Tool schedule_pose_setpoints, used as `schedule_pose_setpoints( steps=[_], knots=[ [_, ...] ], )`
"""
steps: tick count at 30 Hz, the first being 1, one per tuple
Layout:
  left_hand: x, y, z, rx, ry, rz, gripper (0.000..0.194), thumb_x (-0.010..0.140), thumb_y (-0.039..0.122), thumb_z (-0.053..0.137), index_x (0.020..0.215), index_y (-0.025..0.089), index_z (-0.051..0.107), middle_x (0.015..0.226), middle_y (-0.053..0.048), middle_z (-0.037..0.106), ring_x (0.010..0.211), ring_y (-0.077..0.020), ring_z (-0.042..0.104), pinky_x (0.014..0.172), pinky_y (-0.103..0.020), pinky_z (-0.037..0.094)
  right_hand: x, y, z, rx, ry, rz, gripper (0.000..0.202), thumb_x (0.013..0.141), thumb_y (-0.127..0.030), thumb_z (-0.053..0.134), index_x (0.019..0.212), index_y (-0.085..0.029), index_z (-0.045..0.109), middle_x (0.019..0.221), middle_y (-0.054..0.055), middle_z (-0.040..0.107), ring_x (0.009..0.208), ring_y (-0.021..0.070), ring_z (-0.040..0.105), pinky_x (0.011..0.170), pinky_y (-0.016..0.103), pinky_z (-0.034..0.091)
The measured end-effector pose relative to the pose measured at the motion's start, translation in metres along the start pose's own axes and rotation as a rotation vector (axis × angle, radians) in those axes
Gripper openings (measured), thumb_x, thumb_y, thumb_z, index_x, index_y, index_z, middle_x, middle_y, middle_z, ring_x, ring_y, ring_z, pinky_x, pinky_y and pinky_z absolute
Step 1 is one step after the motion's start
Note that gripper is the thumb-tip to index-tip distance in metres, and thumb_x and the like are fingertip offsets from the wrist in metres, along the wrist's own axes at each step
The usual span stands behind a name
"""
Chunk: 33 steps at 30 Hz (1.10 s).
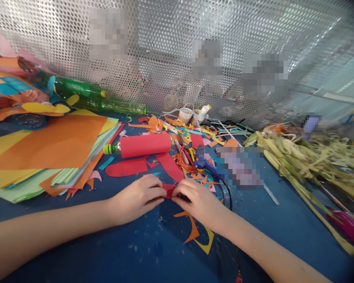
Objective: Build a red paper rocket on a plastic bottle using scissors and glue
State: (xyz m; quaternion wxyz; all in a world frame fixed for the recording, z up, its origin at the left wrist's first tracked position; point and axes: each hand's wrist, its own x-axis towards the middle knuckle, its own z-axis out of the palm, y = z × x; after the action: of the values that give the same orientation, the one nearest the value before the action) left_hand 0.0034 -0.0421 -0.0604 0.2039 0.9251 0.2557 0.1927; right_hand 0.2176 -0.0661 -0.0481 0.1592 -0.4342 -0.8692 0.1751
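red paper piece [168, 190], small, is found in the head view at the near middle of the table [112, 251], directly between the person's two hands. the fingers of the left hand [141, 196] pinch its left end; the fingers of the right hand [198, 200] pinch its right end. neither hand is released. the exposed part bridges the gap from left to right; both ends are covered, so its full long axis cannot be confirmed. whether it touches the table cannot be told.

governing relation: a red-wrapped bottle [146, 146] lies on its side just to the far side of the fingers, slightly left of the red paper piece. its long axis runs left to right, cap to the left. the left hand is judged the nearer to it. two red cut-outs, one left [126, 168] and one right [170, 167], lie between bottle and hands.

a blue glue gun [205, 161] rests to the far right, nearer the right hand. a paper stack [53, 143] occupies the left.
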Motion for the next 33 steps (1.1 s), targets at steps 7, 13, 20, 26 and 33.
schedule_pose_setpoints(
  steps=[7, 13, 20, 26, 33],
  knots=[
    [0.002, 0.0, -0.001, -0.024, -0.009, 0.003, 0.019, 0.091, 0.02, 0.04, 0.094, 0.017, 0.058, 0.088, -0.005, 0.056, 0.083, -0.0156, 0.049, 0.076, -0.028, 0.04, 0.003, 0.0, -0.001, 0.086, 0.007, 0.07, 0.005, 0.082, -0.022, 0.058, 0.078, -0.018, 0.059, 0.078, 0.001, 0.059, 0.079, 0.0143, 0.055, 0.07, 0.026, 0.043],
    [0.002, 0.002, 0.0, 0.048, -0.029, 0.011, 0.025, 0.092, 0.018, 0.036, 0.098, 0.018, 0.06, 0.088, -0.006, 0.056, 0.083, -0.0169, 0.049, 0.072, -0.028, 0.041, 0.003, 0.0, 0.0, 0.106, 0.008, 0.104, 0.006, 0.081, -0.022, 0.06, 0.077, -0.018, 0.057, 0.076, 0.001, 0.057, 0.075, 0.0141, 0.054, 0.067, 0.026, 0.042],
    [0.001, 0.002, 0.0, 0.048, 0.004, 0.009, 0.024, 0.091, 0.019, 0.038, 0.1, 0.018, 0.06, 0.089, -0.006, 0.056, 0.084, -0.0167, 0.049, 0.073, -0.029, 0.042, 0.003, -0.002, 0.001, 0.053, 0.009, 0.104, 0.01, 0.083, -0.024, 0.056, 0.075, -0.018, 0.056, 0.075, 0.001, 0.056, 0.074, 0.0139, 0.054, 0.066, 0.026, 0.042],
    [-0.001, 0.002, 0.002, 0.046, 0.021, 0.022, 0.023, 0.091, 0.018, 0.039, 0.1, 0.018, 0.059, 0.091, -0.006, 0.056, 0.085, -0.0169, 0.049, 0.075, -0.029, 0.042, 0.002, -0.004, -0.005, 0.06, 0.012, 0.095, 0.004, 0.081, -0.018, 0.057, 0.079, -0.018, 0.053, 0.078, 0.001, 0.055, 0.074, 0.0133, 0.053, 0.066, 0.026, 0.044],
    [0.002, 0.004, 0.0, 0.046, 0.016, 0.008, 0.022, 0.091, 0.018, 0.038, 0.096, 0.017, 0.06, 0.089, -0.005, 0.057, 0.084, -0.0164, 0.05, 0.076, -0.028, 0.041, 0.003, 0.0, -0.016, 0.172, -0.095, -0.001, 0.009, 0.081, -0.011, 0.057, 0.084, -0.019, 0.058, 0.085, 0.0, 0.058, 0.079, 0.0119, 0.055, 0.072, 0.024, 0.044]
  ],
)
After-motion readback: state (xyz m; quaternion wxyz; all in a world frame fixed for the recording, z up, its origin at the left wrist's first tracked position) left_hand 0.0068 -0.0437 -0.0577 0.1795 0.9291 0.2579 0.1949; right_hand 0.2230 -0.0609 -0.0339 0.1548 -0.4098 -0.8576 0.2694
